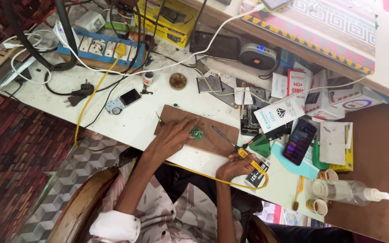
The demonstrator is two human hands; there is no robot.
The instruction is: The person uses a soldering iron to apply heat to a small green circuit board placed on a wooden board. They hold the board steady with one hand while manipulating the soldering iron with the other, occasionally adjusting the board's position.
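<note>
My left hand (173, 136) rests on a brown board (212, 137), its fingertips pressing beside a small green circuit board (196, 133). My right hand (236, 165) grips the yellow handle of a soldering iron (247, 158). The iron's thin metal tip (221, 136) points up and left over the brown board, a short way right of the circuit board. A yellow cable (91, 96) runs from the iron under my arms and up to the blue power strip (100, 48).
The white workbench (131, 119) holds a small screen module (123, 100), a round tin (178, 81), a black phone (299, 141) with a lit screen, several small boxes (323, 101), a grey speaker (257, 55), a clear pump bottle (345, 191), black plugs (78, 93) and tangled cables.
</note>
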